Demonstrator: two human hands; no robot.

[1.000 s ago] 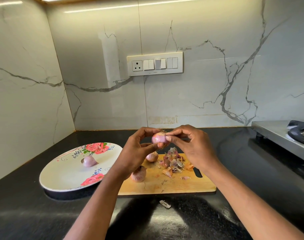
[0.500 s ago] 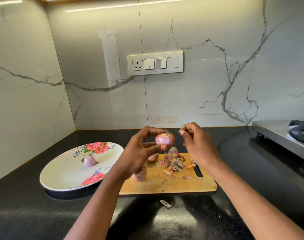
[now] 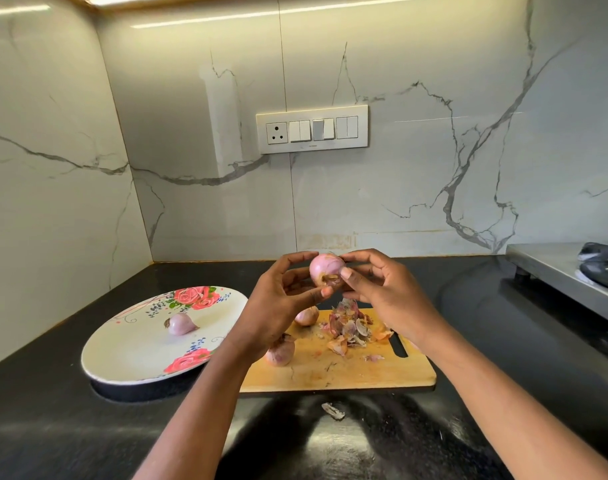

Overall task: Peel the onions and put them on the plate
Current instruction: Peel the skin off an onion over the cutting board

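Observation:
A small pink onion (image 3: 325,267) is held up over the wooden cutting board (image 3: 364,372). My left hand (image 3: 278,299) grips it from the left, thumb below and fingers curled over the top. My right hand (image 3: 382,292) pinches it from the right, thumb on its lower front. One peeled onion (image 3: 180,323) lies on the white floral plate (image 3: 132,355) to the left. Two unpeeled onions (image 3: 280,353) (image 3: 307,316) rest on the board beside a heap of peels (image 3: 349,329).
The black counter (image 3: 53,427) runs under everything, with a scrap of peel (image 3: 333,410) in front of the board. A steel stove (image 3: 565,271) stands at the right edge. Marble walls close off the back and left, with a switch panel (image 3: 311,129).
My right hand drew away from the onion half a second ago, then came back and pinches it again. The onion has turned in my left hand and sits slightly higher.

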